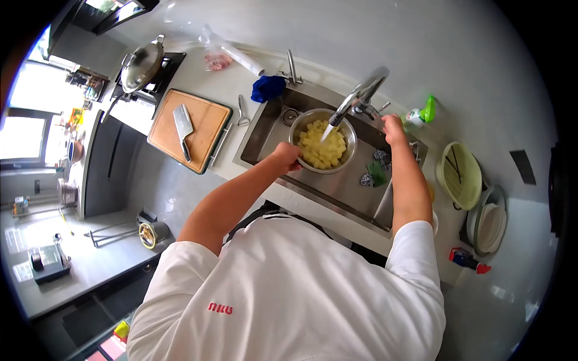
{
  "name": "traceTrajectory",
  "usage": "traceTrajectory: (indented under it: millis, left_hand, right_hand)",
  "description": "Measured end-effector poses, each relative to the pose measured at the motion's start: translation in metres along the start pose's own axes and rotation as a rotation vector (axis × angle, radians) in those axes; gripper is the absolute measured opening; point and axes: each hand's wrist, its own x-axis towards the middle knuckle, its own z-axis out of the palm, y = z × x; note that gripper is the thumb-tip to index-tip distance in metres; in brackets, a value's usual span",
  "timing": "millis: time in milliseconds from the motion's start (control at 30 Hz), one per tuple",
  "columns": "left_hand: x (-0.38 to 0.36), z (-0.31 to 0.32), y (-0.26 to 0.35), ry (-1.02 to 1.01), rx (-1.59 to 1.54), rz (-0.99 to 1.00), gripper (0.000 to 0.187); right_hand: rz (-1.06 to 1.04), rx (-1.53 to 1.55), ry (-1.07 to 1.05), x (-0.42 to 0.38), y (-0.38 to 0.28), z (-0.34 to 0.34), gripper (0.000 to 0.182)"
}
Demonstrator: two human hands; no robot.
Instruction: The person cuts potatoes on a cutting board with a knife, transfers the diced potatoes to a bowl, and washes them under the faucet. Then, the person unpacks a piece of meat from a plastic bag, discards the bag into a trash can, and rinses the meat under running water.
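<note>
A metal bowl (352, 133) of cut pale yellow chunks, which look like potato, stands in the sink (313, 189). My left hand (288, 156) grips the bowl's near left rim, its thumb and fingers closed. Above the bowl, the faucet (361, 90) pours a stream of water (327, 132) onto the chunks (319, 150). My right hand (394, 129) is closed at the faucet handle (383, 108), right of the spout; its fingertips are partly hidden.
Left of the sink are a peeler (242, 111), a blue cloth (268, 88) and a cutting board (208, 120) with a cleaver (183, 126). Scrubbers (378, 173) lie in the sink. A spray bottle (421, 114) and a green colander (448, 174) stand right.
</note>
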Motion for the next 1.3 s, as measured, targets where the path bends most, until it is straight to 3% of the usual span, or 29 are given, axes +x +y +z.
traceTrajectory:
  millis: [100, 200, 367, 533, 633, 733, 767, 900, 933, 967, 1000, 1133, 1200, 1300]
  left_hand:
    - [-0.008, 0.001, 0.0, 0.006, -0.024, 0.031, 0.013]
    - [-0.012, 0.001, -0.002, 0.02, -0.063, 0.053, 0.013]
    - [-0.01, 0.0, -0.01, 0.029, -0.077, 0.024, 0.012]
    - [-0.019, 0.003, -0.011, 0.048, -0.098, 0.035, 0.012]
    - [-0.026, 0.004, -0.01, 0.05, -0.078, 0.03, 0.012]
    - [-0.026, 0.006, -0.013, 0.072, -0.069, 0.042, 0.012]
    - [-0.028, 0.007, -0.014, 0.082, -0.068, 0.044, 0.012]
    - [-0.026, 0.004, -0.017, 0.055, -0.035, 0.057, 0.012]
    - [-0.026, 0.003, -0.02, 0.031, -0.023, 0.059, 0.013]
    - [-0.027, 0.003, -0.023, 0.04, -0.014, 0.05, 0.012]
    - [-0.03, 0.003, -0.022, 0.052, -0.007, 0.044, 0.012]
    - [-0.03, -0.009, -0.036, 0.061, 0.011, 0.041, 0.015]
    - [-0.025, -0.018, -0.05, 0.051, -0.01, 0.067, 0.016]
    - [-0.011, -0.036, -0.069, 0.014, -0.016, 0.08, 0.014]
  right_hand:
    - [0.094, 0.133, 0.043, -0.007, -0.023, 0.008, 0.042]
    - [0.12, 0.305, 0.164, -0.005, -0.042, 0.029, 0.038]
    - [0.14, 0.505, 0.194, -0.004, -0.06, 0.047, 0.036]
    - [0.181, 0.605, 0.042, 0.034, -0.042, 0.035, 0.044]
    - [0.124, 0.579, 0.215, -0.029, -0.077, 0.04, 0.056]
    - [0.085, 0.425, 0.216, -0.02, -0.074, 0.063, 0.058]
    - [-0.116, 0.27, -0.01, 0.007, -0.054, 0.057, 0.059]
    - [-0.182, 0.058, -0.014, 0.003, -0.027, 0.034, 0.042]
    - [-0.218, -0.053, -0.074, -0.012, -0.023, 0.026, 0.04]
    - [-0.209, -0.053, 0.051, -0.03, -0.01, 0.032, 0.045]
    - [-0.224, -0.013, -0.061, -0.074, -0.01, 0.034, 0.044]
    - [0.025, -0.051, -0.474, -0.19, 0.009, 0.039, 0.051]
    - [0.055, -0.165, -0.555, -0.212, 0.043, 0.046, 0.04]
    - [0.052, -0.091, -0.561, -0.265, 0.049, 0.065, 0.024]
